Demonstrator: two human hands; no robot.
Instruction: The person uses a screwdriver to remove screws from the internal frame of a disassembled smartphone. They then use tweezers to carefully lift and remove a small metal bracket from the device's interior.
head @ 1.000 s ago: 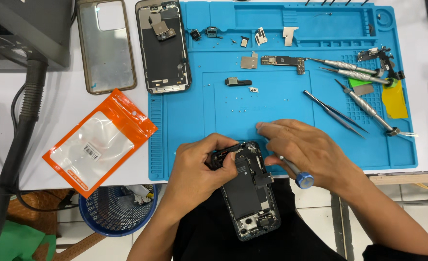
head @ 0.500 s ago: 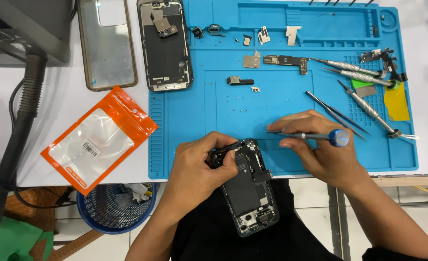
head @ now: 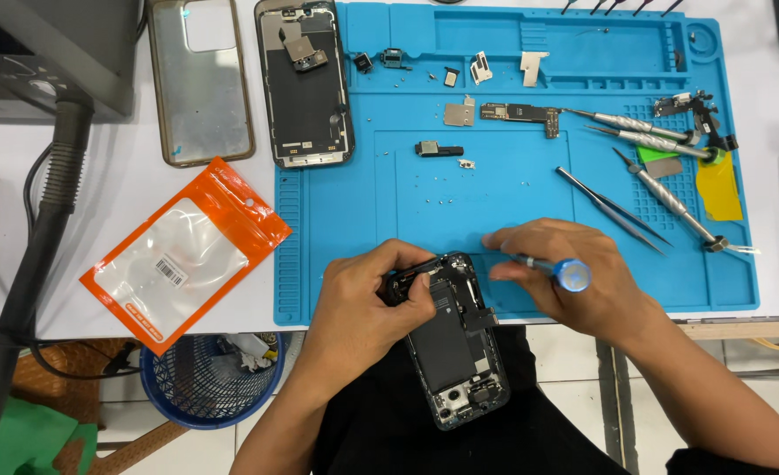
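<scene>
Blue mat, orange pouch, black opened phone.

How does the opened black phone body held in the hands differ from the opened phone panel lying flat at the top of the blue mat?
The black phone body is gripped by the left hand over the lap; the phone panel lies untouched across the blue mat edge. The body sits tilted; the panel lies straight. Both show their insides.

The right hand has moved from the opened phone out over the blue mat, then drawn back toward the phone's far end. The blue-capped screwdriver has swung from pointing near-right to lying level, tip leftward.
</scene>
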